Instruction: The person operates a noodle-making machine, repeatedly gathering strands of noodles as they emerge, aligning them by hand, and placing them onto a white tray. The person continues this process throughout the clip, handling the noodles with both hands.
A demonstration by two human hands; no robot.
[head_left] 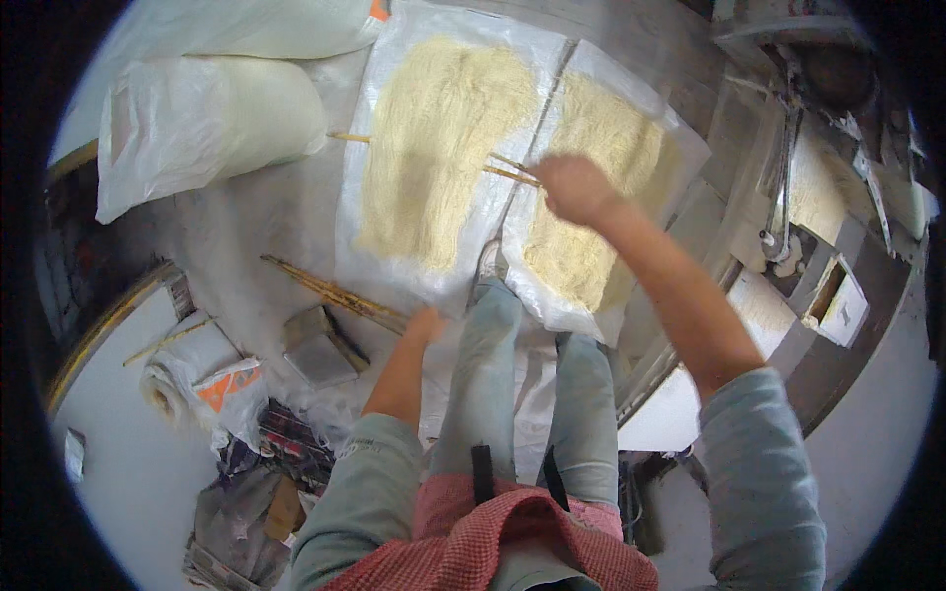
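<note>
Head view: right hand (574,187) has fingers closed on thin sticks (507,174) at the left sheet's (349,231) right edge, pale strands (443,148) spread mid-sheet; left hand (427,323) blurred by the stick bundle (335,293), can't tell grip; best keep sticks level, move slowly.
</note>
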